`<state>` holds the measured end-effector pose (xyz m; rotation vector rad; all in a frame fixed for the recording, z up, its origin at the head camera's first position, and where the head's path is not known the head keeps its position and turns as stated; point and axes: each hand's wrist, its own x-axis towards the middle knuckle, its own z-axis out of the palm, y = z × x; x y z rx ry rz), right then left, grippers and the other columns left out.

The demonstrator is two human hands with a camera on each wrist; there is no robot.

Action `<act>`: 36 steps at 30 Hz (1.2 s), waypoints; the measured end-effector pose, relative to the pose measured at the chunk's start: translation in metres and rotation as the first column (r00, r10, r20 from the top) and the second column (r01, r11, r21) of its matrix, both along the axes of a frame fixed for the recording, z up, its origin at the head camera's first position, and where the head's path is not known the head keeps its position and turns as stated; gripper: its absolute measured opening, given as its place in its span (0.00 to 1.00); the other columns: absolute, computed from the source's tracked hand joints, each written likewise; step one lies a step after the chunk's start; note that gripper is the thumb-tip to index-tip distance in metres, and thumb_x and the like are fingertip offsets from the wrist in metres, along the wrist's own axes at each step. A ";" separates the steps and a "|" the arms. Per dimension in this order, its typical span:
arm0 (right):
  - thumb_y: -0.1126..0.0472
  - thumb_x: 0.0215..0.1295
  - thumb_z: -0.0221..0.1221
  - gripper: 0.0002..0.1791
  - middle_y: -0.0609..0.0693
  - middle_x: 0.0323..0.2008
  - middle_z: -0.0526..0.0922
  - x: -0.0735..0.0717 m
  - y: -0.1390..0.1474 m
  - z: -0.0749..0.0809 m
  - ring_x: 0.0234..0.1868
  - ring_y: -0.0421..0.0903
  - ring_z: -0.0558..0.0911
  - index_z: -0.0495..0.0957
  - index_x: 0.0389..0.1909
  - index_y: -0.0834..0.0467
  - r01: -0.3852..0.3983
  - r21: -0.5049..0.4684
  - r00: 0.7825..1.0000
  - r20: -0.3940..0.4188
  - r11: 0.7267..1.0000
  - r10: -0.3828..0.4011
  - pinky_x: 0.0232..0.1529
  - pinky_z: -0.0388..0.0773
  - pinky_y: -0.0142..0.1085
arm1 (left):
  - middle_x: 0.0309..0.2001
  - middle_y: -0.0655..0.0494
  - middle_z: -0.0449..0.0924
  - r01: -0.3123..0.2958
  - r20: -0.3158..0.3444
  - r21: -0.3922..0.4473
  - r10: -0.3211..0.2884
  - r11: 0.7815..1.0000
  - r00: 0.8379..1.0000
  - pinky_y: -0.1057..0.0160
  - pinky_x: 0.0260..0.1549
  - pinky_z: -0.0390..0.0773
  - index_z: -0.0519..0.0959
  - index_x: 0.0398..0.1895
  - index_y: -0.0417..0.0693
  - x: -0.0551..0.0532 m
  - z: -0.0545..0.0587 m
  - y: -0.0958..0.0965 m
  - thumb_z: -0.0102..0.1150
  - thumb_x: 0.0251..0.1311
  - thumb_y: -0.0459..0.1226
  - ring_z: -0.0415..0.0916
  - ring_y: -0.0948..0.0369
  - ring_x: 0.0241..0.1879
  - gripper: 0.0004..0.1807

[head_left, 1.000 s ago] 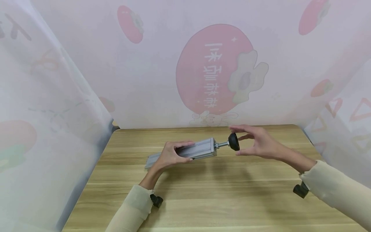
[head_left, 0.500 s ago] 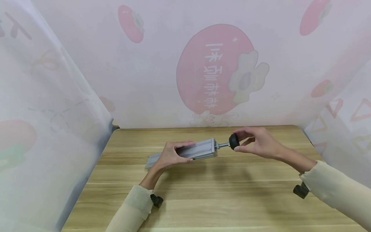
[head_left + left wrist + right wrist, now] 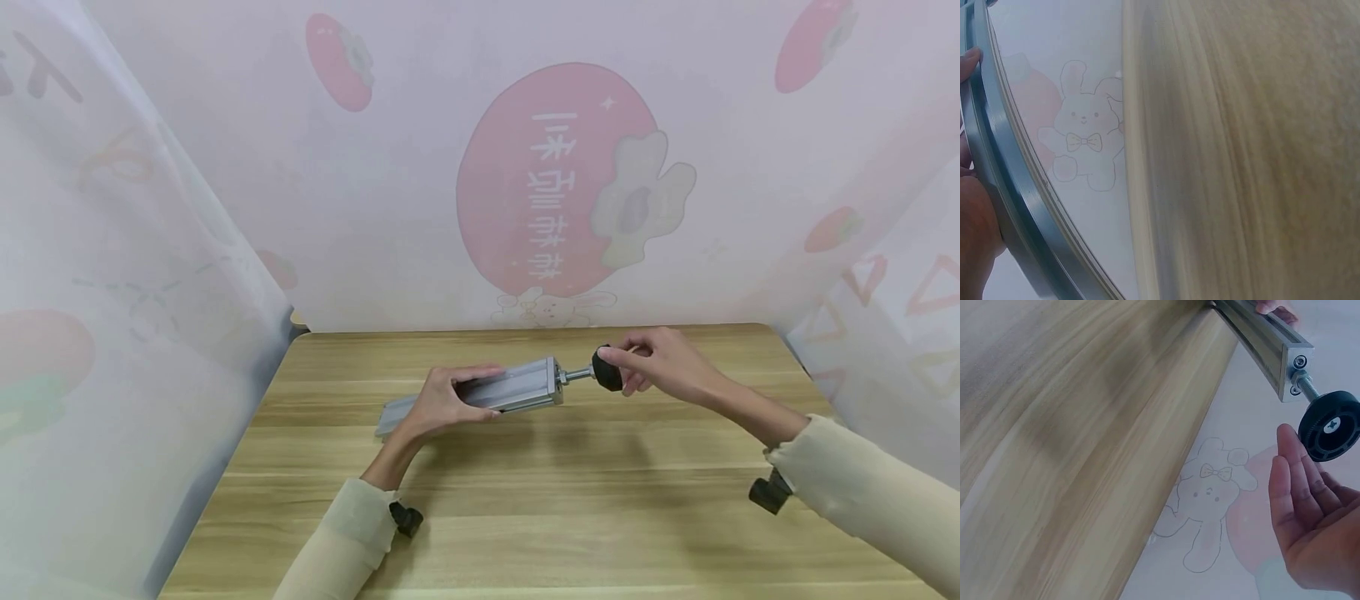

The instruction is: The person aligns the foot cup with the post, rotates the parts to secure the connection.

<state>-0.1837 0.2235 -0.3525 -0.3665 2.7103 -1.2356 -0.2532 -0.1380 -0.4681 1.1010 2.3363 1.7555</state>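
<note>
My left hand (image 3: 438, 402) grips a silver aluminium profile (image 3: 525, 384), thumb on the near side and fingers over the far side. The profile lies slanted above the wooden table, its left end lower. From its right end a threaded rod (image 3: 579, 374) with a nut sticks out, bearing a black round levelling foot (image 3: 604, 372). My right hand (image 3: 671, 364) has its thumb and fingers about the foot's rim. In the right wrist view, a screw head shows in the centre of the levelling foot (image 3: 1319, 440), the fingertips (image 3: 1287, 432) lie at its edge, and the thumb is hidden.
The wooden table (image 3: 480, 533) spreads beneath both hands. Pale printed curtains (image 3: 405, 208) stand close behind it and along both sides. A black wrist camera (image 3: 406, 519) sits below the left sleeve and another camera (image 3: 770, 492) below the right.
My right hand has closed in from spread fingers around the foot and turned, its thumb rising over the foot and its fingers dropping. The left hand and the profile have stayed put.
</note>
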 end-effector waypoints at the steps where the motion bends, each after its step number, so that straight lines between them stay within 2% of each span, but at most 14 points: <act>1: 0.40 0.78 0.59 0.26 0.54 0.30 0.88 0.000 -0.001 0.001 0.30 0.48 0.90 0.86 0.45 0.61 0.007 0.002 1.000 0.013 1.000 -0.007 0.36 0.88 0.39 | 0.60 0.51 0.86 -0.001 -0.001 -0.001 0.001 1.000 1.000 0.60 0.65 0.77 0.89 0.57 0.50 0.000 0.000 0.000 0.84 0.42 0.28 0.81 0.53 0.65 0.33; 9: 0.36 0.79 0.53 0.31 0.54 0.29 0.89 -0.001 -0.003 0.004 0.30 0.53 0.90 0.88 0.40 0.61 0.039 -0.003 0.995 0.095 0.999 -0.039 0.34 0.88 0.40 | 0.60 0.51 0.86 0.007 -0.003 0.007 -0.007 1.000 1.000 0.61 0.65 0.77 0.89 0.58 0.49 -0.001 -0.001 0.001 0.83 0.42 0.26 0.81 0.52 0.65 0.33; 14: 0.37 0.80 0.52 0.32 0.55 0.30 0.89 0.000 -0.002 0.004 0.30 0.53 0.91 0.88 0.40 0.63 0.038 -0.011 0.994 0.099 0.999 -0.037 0.34 0.88 0.40 | 0.60 0.53 0.86 0.008 0.012 0.008 -0.008 1.000 1.000 0.63 0.65 0.76 0.89 0.57 0.51 -0.001 -0.001 0.001 0.83 0.42 0.26 0.81 0.55 0.65 0.33; 17: 0.38 0.81 0.51 0.31 0.54 0.32 0.90 0.000 -0.001 0.003 0.32 0.50 0.90 0.88 0.43 0.63 0.035 0.001 0.998 0.057 0.999 -0.035 0.35 0.88 0.39 | 0.60 0.54 0.86 0.002 0.015 -0.001 -0.002 1.000 1.000 0.63 0.64 0.77 0.89 0.58 0.52 -0.001 -0.001 0.001 0.84 0.43 0.29 0.81 0.55 0.65 0.33; 19: 0.40 0.81 0.53 0.28 0.53 0.36 0.91 0.000 0.001 0.001 0.36 0.49 0.90 0.87 0.49 0.62 0.020 0.002 1.000 0.009 1.000 -0.020 0.37 0.88 0.40 | 0.61 0.54 0.86 0.001 0.013 -0.007 -0.001 1.000 1.000 0.62 0.64 0.77 0.89 0.58 0.52 -0.001 -0.002 0.001 0.85 0.43 0.31 0.81 0.55 0.65 0.32; 23: 0.48 0.75 0.64 0.26 0.53 0.50 0.89 0.000 0.006 -0.003 0.48 0.49 0.88 0.80 0.64 0.60 -0.056 0.012 0.990 -0.129 0.998 0.057 0.43 0.87 0.42 | 0.60 0.53 0.86 0.004 -0.007 -0.011 -0.004 1.000 1.000 0.60 0.64 0.78 0.89 0.58 0.52 -0.002 -0.002 0.001 0.85 0.44 0.33 0.81 0.53 0.64 0.32; 25: 0.53 0.68 0.72 0.33 0.54 0.56 0.87 -0.001 0.008 -0.006 0.54 0.50 0.86 0.76 0.70 0.60 -0.127 0.017 0.969 -0.211 0.992 0.127 0.45 0.88 0.43 | 0.60 0.52 0.86 0.007 -0.021 -0.011 -0.007 1.000 1.000 0.59 0.64 0.78 0.89 0.58 0.51 -0.002 -0.001 0.001 0.85 0.44 0.33 0.82 0.52 0.64 0.32; 27: 0.59 0.60 0.78 0.41 0.56 0.62 0.84 -0.002 0.009 -0.010 0.58 0.52 0.84 0.73 0.72 0.62 -0.212 0.033 0.929 -0.304 0.977 0.212 0.48 0.88 0.43 | 0.60 0.52 0.87 0.007 -0.032 -0.010 -0.008 1.000 0.999 0.60 0.63 0.79 0.89 0.58 0.51 -0.002 -0.001 0.001 0.85 0.44 0.34 0.82 0.52 0.63 0.32; 30: 0.66 0.50 0.82 0.48 0.59 0.65 0.81 -0.005 0.011 -0.017 0.60 0.52 0.83 0.70 0.73 0.66 -0.332 0.065 0.836 -0.441 0.941 0.326 0.49 0.88 0.44 | 0.60 0.53 0.87 0.009 -0.037 -0.010 -0.009 1.000 0.999 0.61 0.61 0.79 0.89 0.59 0.51 -0.002 0.000 0.001 0.85 0.44 0.34 0.82 0.53 0.63 0.32; 32: 0.71 0.47 0.82 0.50 0.61 0.65 0.80 -0.007 0.011 -0.020 0.61 0.51 0.83 0.69 0.73 0.68 -0.384 0.085 0.775 -0.513 0.920 0.371 0.49 0.88 0.43 | 0.60 0.53 0.87 0.009 -0.036 -0.013 -0.009 1.000 0.999 0.62 0.61 0.79 0.89 0.59 0.52 -0.002 0.000 0.001 0.85 0.44 0.34 0.82 0.54 0.63 0.32; 33: 0.74 0.45 0.82 0.51 0.61 0.64 0.80 -0.007 0.011 -0.021 0.60 0.49 0.82 0.69 0.73 0.68 -0.402 0.086 0.751 -0.539 0.912 0.382 0.49 0.88 0.42 | 0.60 0.53 0.86 0.010 -0.035 -0.014 -0.010 1.000 0.999 0.61 0.61 0.79 0.89 0.59 0.52 -0.002 0.000 0.001 0.85 0.44 0.34 0.82 0.54 0.63 0.32; 34: 0.76 0.43 0.81 0.51 0.61 0.64 0.80 -0.008 0.012 -0.022 0.60 0.48 0.82 0.69 0.72 0.69 -0.414 0.083 0.734 -0.558 0.906 0.387 0.48 0.88 0.41 | 0.60 0.53 0.86 0.010 -0.033 -0.015 -0.010 1.000 0.999 0.61 0.61 0.79 0.89 0.59 0.52 -0.002 0.000 0.001 0.85 0.44 0.34 0.82 0.54 0.63 0.32; 36: 0.79 0.40 0.81 0.52 0.60 0.63 0.80 -0.008 0.013 -0.022 0.61 0.46 0.82 0.70 0.72 0.68 -0.430 0.072 0.716 -0.580 0.900 0.388 0.48 0.88 0.40 | 0.60 0.53 0.86 0.010 -0.030 -0.015 -0.011 1.000 0.999 0.61 0.61 0.79 0.89 0.59 0.52 -0.002 -0.001 0.001 0.85 0.45 0.35 0.82 0.53 0.63 0.32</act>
